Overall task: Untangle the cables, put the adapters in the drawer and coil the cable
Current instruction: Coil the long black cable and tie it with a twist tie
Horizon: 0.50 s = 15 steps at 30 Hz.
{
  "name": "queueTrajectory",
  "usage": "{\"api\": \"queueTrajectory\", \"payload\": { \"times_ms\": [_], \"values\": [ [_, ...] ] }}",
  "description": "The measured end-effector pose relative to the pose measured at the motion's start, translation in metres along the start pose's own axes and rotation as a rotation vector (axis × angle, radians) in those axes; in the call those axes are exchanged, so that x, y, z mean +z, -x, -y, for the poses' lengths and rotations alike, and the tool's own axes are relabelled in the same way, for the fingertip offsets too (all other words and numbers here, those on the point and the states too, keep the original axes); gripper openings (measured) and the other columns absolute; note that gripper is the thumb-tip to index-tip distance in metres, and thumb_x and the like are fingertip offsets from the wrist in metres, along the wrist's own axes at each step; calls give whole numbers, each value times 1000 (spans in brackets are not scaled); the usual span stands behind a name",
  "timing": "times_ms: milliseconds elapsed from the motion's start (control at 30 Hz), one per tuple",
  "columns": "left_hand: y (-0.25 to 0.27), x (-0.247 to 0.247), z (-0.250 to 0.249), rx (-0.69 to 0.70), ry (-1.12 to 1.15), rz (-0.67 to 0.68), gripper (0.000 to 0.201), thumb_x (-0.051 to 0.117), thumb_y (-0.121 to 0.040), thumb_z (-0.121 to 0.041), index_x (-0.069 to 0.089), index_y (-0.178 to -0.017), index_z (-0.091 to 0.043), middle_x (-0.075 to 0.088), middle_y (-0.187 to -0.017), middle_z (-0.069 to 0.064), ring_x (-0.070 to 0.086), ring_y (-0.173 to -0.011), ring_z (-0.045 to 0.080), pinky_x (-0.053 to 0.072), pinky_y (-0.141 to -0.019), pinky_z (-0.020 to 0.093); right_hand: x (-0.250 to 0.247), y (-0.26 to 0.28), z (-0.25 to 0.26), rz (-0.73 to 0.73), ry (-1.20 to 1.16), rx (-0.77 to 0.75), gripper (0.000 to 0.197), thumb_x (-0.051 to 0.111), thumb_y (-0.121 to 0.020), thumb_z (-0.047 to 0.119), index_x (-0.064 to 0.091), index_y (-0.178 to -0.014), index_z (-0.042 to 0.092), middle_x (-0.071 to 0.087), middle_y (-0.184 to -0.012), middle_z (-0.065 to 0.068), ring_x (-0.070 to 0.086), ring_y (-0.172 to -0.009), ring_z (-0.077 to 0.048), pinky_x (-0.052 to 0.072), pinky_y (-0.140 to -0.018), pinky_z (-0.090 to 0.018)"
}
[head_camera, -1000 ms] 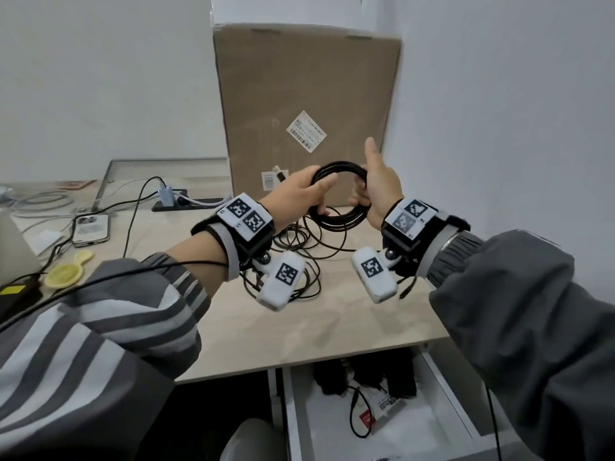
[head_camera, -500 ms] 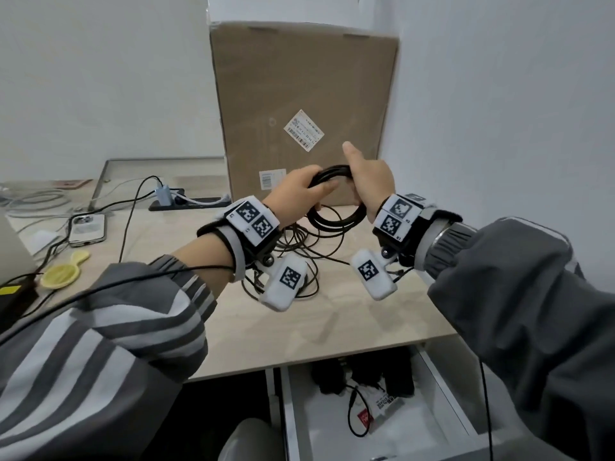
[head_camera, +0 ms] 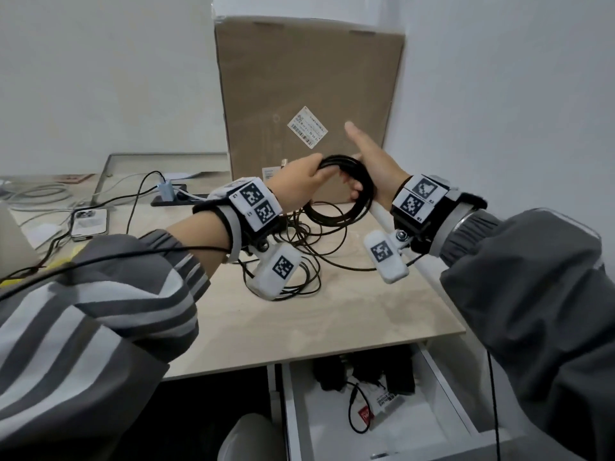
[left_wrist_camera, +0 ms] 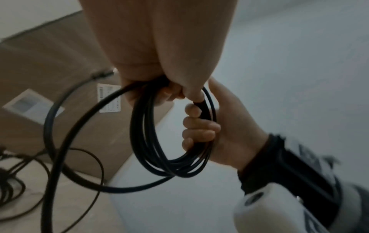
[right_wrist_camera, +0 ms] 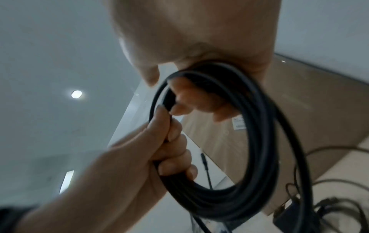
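Change: coil (head_camera: 342, 191) now seen more edge-on than half a second ago, right thumb lifted clear.
Left hand (head_camera: 299, 181): fingers curled round coil at 11 o'clock.
Right hand (head_camera: 376, 164): fingers wrapped at 3 o'clock (thumb straight).
Loose cable (head_camera: 299, 247): trailing to desk (head_camera: 332, 311) at 6 o'clock; more turns likely.
Adapters (head_camera: 362, 371): in drawer (head_camera: 442, 404).

White walls (head_camera: 100, 61) on two sides, meeting in a corner behind a tall cardboard box (head_camera: 309, 94) with a shipping label. Pale wood bench (head_camera: 299, 314) set into that corner. Flat grey tray (head_camera: 133, 161) leaning at the back left, near a phone (head_camera: 89, 221) lying face down. Round ceiling light (right_wrist_camera: 76, 94) glowing overhead on a plain ceiling.
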<state>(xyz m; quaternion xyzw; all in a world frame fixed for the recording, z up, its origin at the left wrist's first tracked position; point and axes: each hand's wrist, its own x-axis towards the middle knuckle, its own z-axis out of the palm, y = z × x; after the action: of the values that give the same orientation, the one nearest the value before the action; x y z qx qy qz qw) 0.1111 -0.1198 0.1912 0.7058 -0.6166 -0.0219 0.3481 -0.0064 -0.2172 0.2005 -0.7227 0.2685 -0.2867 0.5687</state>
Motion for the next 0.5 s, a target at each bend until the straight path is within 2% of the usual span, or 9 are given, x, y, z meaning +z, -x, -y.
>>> {"api": "queueTrajectory", "payload": {
  "times_ms": [100,200,300,333,400,433,500],
  "values": [
    [-1,2,-5,-35,-37,15,34,39,-101,-34,52,-108,-3,51,-80,4,52,-74,21,43,-70,34,8,-2,3,-108,271,-88,62,48,-85,67,49,-54,14,44,-46,0,36,-34,-14,34,-44,-24],
    [0,5,-4,-53,27,-30,29,43,-100,-33,51,-103,-5,49,-74,-2,52,-72,20,42,-69,33,14,-5,-3,-266,318,-134,60,53,-84,64,49,-50,15,45,-41,2,44,-40,-17,37,-52,-31],
    [3,11,2,-48,106,-106,30,51,-96,-34,53,-108,-6,57,-86,3,55,-80,18,42,-70,29,17,-6,-10,-336,326,-148,63,53,-84,63,49,-48,11,41,-34,5,47,-46,-20,39,-56,-32],
    [6,13,4,-50,143,-136,32,55,-94,-36,53,-111,-9,57,-95,4,54,-85,16,42,-72,26,18,-7,-12,-349,322,-165,64,53,-84,63,51,-50,10,42,-36,3,47,-47,-20,39,-55,-32],
    [12,18,12,-95,213,-194,48,59,-89,-47,49,-123,-15,49,-116,2,48,-107,12,40,-89,24,18,-8,-15,-374,299,-209,64,52,-82,65,53,-53,9,44,-45,-4,46,-49,-23,41,-56,-35],
    [14,20,16,-161,252,-239,59,58,-86,-54,44,-130,-17,42,-125,1,42,-117,12,37,-98,26,17,-8,-16,-394,286,-224,64,52,-82,66,50,-51,10,44,-49,-5,45,-50,-23,40,-55,-36],
    [15,23,28,-383,338,-366,77,52,-80,-68,37,-137,-17,34,-137,4,37,-128,18,34,-107,36,15,-8,-16,-433,253,-231,63,53,-82,65,42,-46,15,42,-52,-7,41,-51,-22,37,-55,-34]
  ]
}}
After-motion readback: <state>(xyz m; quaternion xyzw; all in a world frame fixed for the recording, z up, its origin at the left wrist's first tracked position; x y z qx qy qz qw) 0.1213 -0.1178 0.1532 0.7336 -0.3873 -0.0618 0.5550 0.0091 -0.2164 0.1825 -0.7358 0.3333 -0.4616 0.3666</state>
